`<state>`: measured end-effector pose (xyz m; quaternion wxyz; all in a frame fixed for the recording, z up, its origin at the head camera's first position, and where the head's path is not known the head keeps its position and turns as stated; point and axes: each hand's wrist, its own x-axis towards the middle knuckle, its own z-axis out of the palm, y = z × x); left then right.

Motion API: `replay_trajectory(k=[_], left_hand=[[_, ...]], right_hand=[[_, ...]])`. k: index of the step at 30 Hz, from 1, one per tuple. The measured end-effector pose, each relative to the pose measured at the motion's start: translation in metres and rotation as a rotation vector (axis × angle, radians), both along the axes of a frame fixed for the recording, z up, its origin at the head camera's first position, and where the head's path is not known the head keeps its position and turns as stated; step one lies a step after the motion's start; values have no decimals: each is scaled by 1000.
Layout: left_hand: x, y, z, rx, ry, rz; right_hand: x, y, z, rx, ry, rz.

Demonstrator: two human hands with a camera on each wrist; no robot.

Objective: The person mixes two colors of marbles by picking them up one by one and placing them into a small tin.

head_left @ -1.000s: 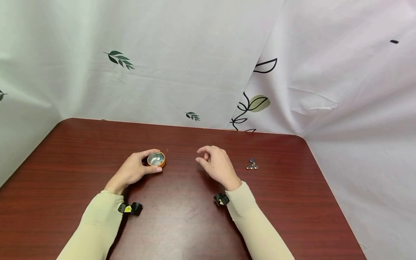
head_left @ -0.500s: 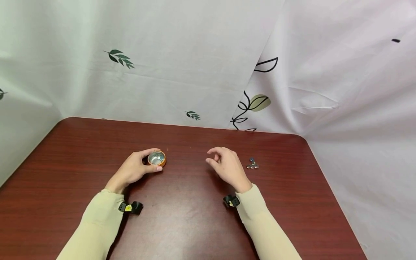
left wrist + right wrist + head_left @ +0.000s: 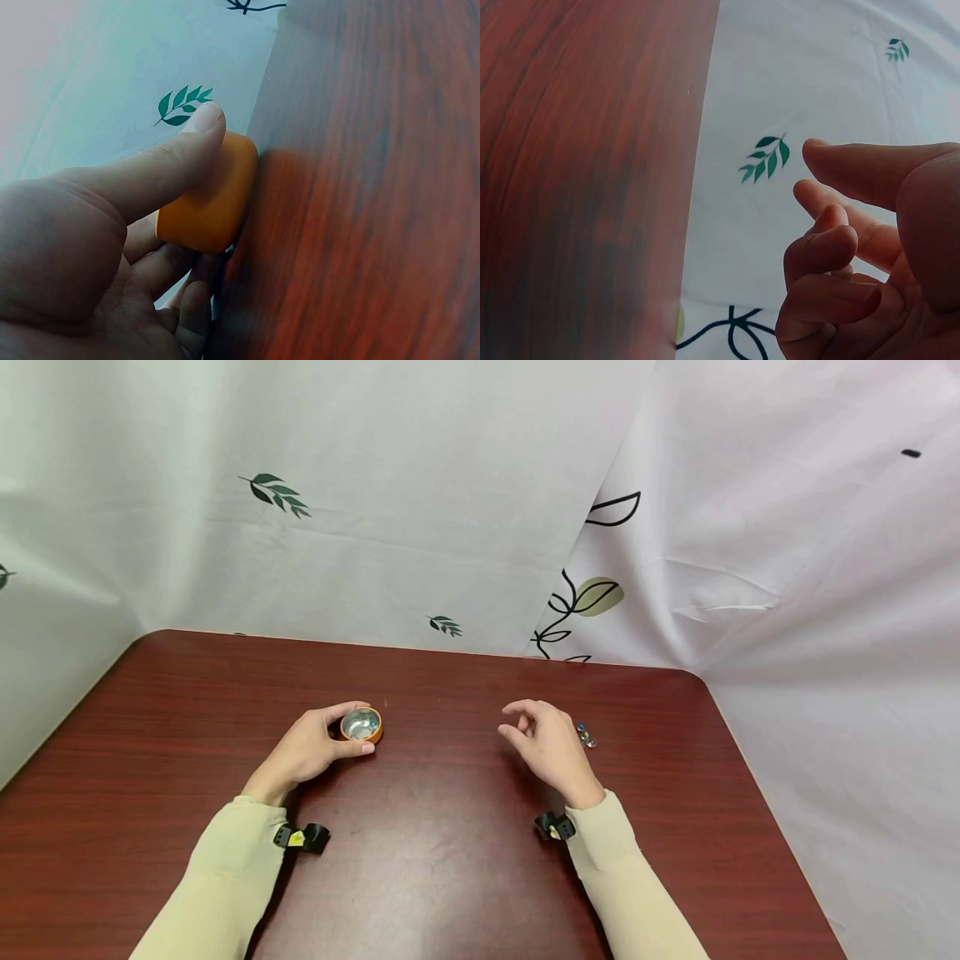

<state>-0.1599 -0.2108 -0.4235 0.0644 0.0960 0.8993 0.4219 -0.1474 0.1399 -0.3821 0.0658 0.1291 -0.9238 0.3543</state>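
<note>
A small round bowl (image 3: 362, 725), orange outside and silvery inside, stands on the left part of the table. My left hand (image 3: 306, 747) grips it, thumb on the near side and fingers round the far side. In the left wrist view the thumb presses along the orange wall of the bowl (image 3: 217, 199). Over the table to the right, my right hand (image 3: 551, 743) holds nothing; its thumb and index finger are apart and the other fingers loosely curled. Just past its knuckles lie small shiny glass-like beads (image 3: 591, 742), some hidden behind the hand.
The dark red wooden table (image 3: 435, 827) has rounded back corners. White cloth (image 3: 420, 510) with leaf prints hangs along its back and sides. Black straps with small devices sit at both wrists, such as the left wrist strap (image 3: 302, 838).
My right hand has moved to the right, towards the beads, and now covers some of them. The left hand and the bowl have stayed in place.
</note>
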Motion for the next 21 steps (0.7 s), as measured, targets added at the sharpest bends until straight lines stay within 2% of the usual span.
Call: replay_trajectory(k=[21], left_hand=[[0,1,1,-1,-8,5]], right_hand=[[11,43,-6,30,-8,-78]])
